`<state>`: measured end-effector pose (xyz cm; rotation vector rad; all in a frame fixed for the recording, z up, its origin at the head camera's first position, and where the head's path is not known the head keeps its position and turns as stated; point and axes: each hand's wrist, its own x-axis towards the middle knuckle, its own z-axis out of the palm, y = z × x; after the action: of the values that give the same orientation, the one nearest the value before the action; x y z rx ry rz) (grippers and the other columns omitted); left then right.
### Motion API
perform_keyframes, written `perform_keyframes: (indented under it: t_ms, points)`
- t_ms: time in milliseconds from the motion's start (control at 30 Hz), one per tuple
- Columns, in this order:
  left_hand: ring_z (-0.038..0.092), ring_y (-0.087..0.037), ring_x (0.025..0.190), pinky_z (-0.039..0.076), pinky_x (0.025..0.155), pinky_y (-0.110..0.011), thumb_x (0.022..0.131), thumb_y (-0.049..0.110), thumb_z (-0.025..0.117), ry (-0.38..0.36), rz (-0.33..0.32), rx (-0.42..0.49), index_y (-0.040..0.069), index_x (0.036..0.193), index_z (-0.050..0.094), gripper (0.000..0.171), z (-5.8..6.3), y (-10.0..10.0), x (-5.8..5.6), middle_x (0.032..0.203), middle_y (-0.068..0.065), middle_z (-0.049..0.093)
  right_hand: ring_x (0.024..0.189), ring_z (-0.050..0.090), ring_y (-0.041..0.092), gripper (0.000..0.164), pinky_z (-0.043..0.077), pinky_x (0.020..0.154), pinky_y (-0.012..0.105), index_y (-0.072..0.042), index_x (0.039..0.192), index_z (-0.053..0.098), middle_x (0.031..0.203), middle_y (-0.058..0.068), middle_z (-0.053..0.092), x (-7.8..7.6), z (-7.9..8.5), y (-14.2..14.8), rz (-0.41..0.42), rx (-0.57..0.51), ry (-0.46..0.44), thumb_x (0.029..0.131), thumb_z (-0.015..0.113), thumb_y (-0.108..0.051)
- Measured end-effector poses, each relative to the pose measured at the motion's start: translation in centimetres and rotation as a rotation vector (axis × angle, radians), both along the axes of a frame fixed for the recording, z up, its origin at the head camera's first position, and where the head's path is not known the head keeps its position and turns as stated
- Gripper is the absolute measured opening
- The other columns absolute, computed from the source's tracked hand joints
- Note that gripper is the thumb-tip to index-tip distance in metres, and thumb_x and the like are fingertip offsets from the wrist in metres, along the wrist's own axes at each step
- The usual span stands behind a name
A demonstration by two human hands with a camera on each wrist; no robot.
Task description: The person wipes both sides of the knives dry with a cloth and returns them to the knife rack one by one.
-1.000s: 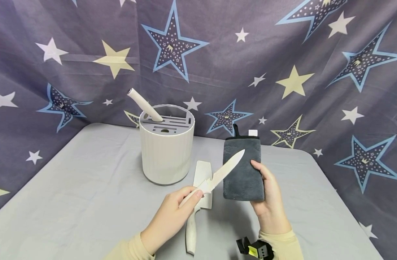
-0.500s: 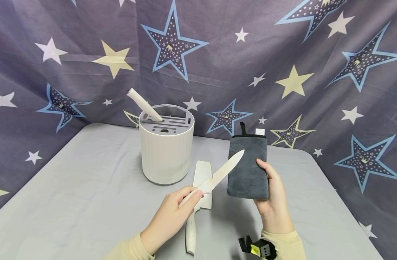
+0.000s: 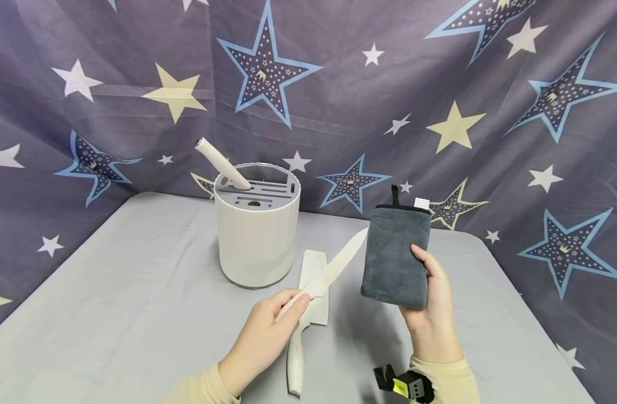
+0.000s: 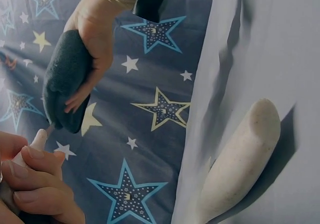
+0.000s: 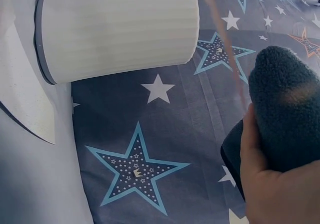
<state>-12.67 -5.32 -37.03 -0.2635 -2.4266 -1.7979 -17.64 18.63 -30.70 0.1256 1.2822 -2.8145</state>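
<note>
My left hand (image 3: 268, 328) grips the handle of a white kitchen knife (image 3: 345, 257), its blade slanting up and to the right. In my right hand (image 3: 432, 314) is a dark grey plush cloth (image 3: 396, 255) with a black loop and a white tag, held upright between thumb and fingers. The knife tip ends right at the cloth's left edge in the head view. Beneath the knife, a white cleaver (image 3: 295, 365) lies on the table with its handle toward me; the left hand and knife overlap part of it.
A white ribbed knife block (image 3: 258, 247) stands behind the cleaver, with a white handle (image 3: 222, 163) leaning out of its slotted top. The grey-covered table (image 3: 137, 292) meets a star-patterned curtain (image 3: 339, 112) at the back and sides.
My right hand has moved the cloth rightward and slightly up, from behind the blade to just beyond its tip, tilting it a little. The left hand and knife have barely moved.
</note>
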Motion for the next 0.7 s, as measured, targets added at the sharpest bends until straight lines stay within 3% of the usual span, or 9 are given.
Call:
perform_keyframes:
  t_ms: [167, 367, 467, 700]
  points:
    - [0.045, -0.003, 0.054, 0.040, 0.056, -0.021, 0.099, 0.032, 0.060, 0.003, 0.025, 0.006, 0.020, 0.099, 0.073, 0.017, -0.27, 0.19, -0.10, 0.057, 0.009, 0.046, 0.100, 0.061, 0.008, 0.050, 0.052, 0.086, 0.025, -0.023, 0.151, 0.023, 0.124, -0.007, 0.053, 0.05, 0.07, -0.04, -0.005, 0.018, -0.001, 0.105, 0.041, -0.024]
    - [0.037, -0.006, 0.043, 0.034, 0.044, -0.023, 0.107, 0.032, 0.041, -0.116, 0.010, 0.048, 0.012, 0.099, 0.067, 0.034, -0.18, 0.06, -0.23, 0.059, 0.001, 0.049, 0.099, 0.062, 0.008, 0.049, 0.052, 0.085, 0.025, -0.022, 0.151, 0.024, 0.123, -0.007, 0.055, -0.02, 0.00, -0.17, -0.010, 0.057, -0.001, 0.105, 0.041, -0.025]
    - [0.038, -0.009, 0.041, 0.036, 0.041, -0.024, 0.108, 0.029, 0.033, -0.152, 0.001, 0.064, 0.012, 0.107, 0.066, 0.036, -0.17, -0.05, -0.31, 0.063, -0.001, 0.052, 0.097, 0.063, 0.008, 0.045, 0.053, 0.084, 0.025, -0.020, 0.148, 0.028, 0.120, -0.007, 0.058, -0.06, -0.13, -0.22, -0.009, 0.061, -0.003, 0.105, 0.041, -0.024]
    - [0.044, -0.012, 0.049, 0.038, 0.048, -0.025, 0.107, 0.024, 0.035, -0.143, 0.001, 0.128, 0.006, 0.118, 0.061, 0.034, -0.28, 0.03, -0.59, 0.071, -0.003, 0.055, 0.090, 0.064, 0.007, 0.035, 0.053, 0.081, 0.023, -0.016, 0.139, 0.038, 0.106, -0.008, 0.064, -0.05, -0.51, -0.52, 0.022, 0.080, -0.024, 0.105, 0.043, -0.023]
